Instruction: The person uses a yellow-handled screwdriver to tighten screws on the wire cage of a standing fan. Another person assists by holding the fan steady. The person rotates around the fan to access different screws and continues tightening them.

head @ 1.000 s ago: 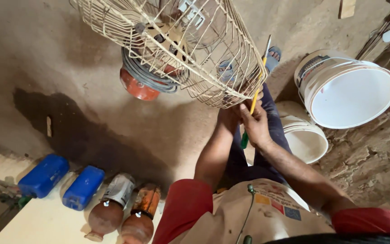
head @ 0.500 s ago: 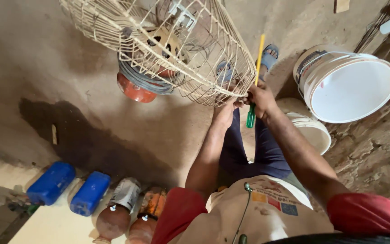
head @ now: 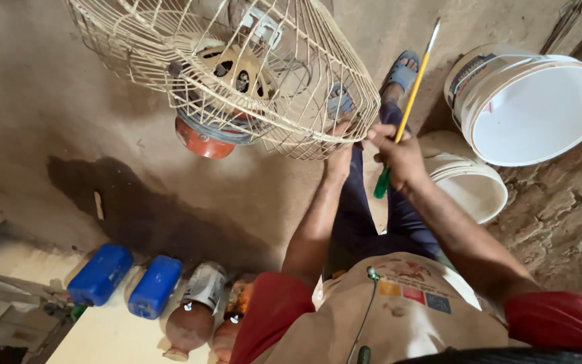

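While the left hand (head: 340,152) grips the rim of the cream wire fan guard (head: 237,67), the right hand (head: 399,158) holds a screwdriver (head: 405,111) (green handle, yellow shaft) closed-fisted beside it, near two white buckets (head: 533,101).

Cream wire fan guard (head: 170,47), yellow-green screwdriver (head: 405,111), white buckets (head: 540,108), blue jugs (head: 100,274)

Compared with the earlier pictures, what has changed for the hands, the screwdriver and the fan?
The right hand still grips the screwdriver, which has swung away from the fan cage; its tip now points up, clear of the wires. The left hand stays on the cage's lower rim. The white buckets and blue cans are unmoved on the floor.
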